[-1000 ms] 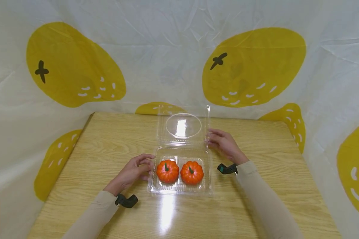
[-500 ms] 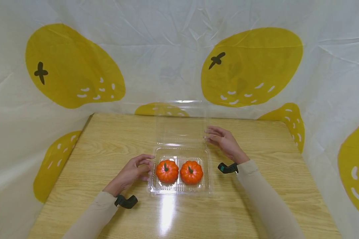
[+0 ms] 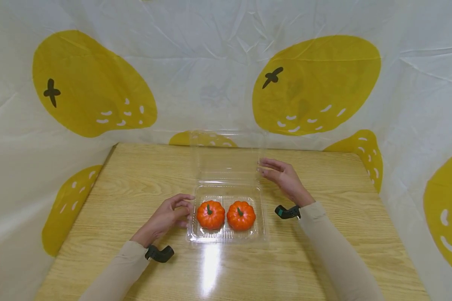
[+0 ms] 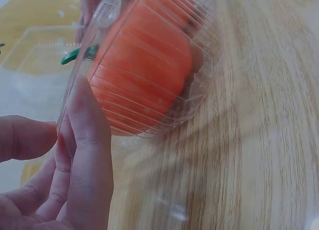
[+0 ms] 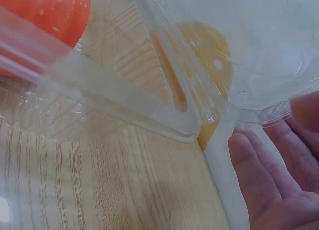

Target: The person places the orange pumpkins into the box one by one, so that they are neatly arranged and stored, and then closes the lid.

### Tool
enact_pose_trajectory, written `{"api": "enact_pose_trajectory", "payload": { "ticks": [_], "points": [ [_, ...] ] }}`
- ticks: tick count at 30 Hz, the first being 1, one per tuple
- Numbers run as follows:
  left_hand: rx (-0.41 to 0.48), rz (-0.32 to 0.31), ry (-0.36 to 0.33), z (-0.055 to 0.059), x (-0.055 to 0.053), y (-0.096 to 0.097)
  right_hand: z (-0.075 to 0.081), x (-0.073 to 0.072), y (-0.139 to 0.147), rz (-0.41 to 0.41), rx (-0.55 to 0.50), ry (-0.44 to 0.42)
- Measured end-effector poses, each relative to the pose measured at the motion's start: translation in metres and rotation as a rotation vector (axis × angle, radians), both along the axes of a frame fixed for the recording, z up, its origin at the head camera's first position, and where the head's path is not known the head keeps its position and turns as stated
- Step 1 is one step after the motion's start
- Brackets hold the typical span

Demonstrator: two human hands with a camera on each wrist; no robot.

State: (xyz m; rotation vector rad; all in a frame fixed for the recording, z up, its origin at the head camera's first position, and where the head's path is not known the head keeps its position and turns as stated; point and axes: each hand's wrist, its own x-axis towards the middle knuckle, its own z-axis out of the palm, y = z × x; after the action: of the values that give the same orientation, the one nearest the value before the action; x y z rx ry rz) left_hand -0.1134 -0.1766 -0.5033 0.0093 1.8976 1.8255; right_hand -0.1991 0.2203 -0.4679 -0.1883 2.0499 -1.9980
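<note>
A clear plastic clamshell container [image 3: 229, 240] lies on the table with its lid [image 3: 229, 161] tilted up and back. Side by side in its base sit two orange toy pumpkins with green stems, a left pumpkin [image 3: 211, 215] and a right pumpkin [image 3: 241, 215]. At the base's left side, my left hand [image 3: 165, 217] pinches the rim between thumb and fingers, as the left wrist view shows. My right hand [image 3: 284, 179] is at the lid's right edge, its fingers [image 5: 256, 168] extended and loosely parted. Contact with the lid is hard to tell.
The wooden table [image 3: 143, 171] extends around the container. Behind it and along both sides hangs a white cloth [image 3: 207, 83] printed with large yellow fruit. Each wrist carries a black camera mount, the left mount [image 3: 160, 253] and the right mount [image 3: 287, 212].
The lid has tipped further back, away from me, and its glare is gone. My right fingers have loosened and parted at its edge. The left hand and the pumpkins stay put.
</note>
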Motion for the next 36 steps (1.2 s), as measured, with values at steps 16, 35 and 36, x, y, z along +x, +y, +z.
{"api": "enact_pose_trajectory", "payload": {
  "ticks": [16,35,36],
  "points": [
    [0.028,0.011,-0.008,0.001,-0.004,0.003,0.016,0.006,0.001,-0.037,0.068,0.008],
    [0.039,0.013,-0.01,-0.003,-0.004,0.007,0.04,0.027,0.015,0.146,0.317,0.133],
    [0.038,0.012,-0.01,-0.004,-0.004,0.008,0.041,0.028,0.015,0.154,0.32,0.137]
  ]
}}
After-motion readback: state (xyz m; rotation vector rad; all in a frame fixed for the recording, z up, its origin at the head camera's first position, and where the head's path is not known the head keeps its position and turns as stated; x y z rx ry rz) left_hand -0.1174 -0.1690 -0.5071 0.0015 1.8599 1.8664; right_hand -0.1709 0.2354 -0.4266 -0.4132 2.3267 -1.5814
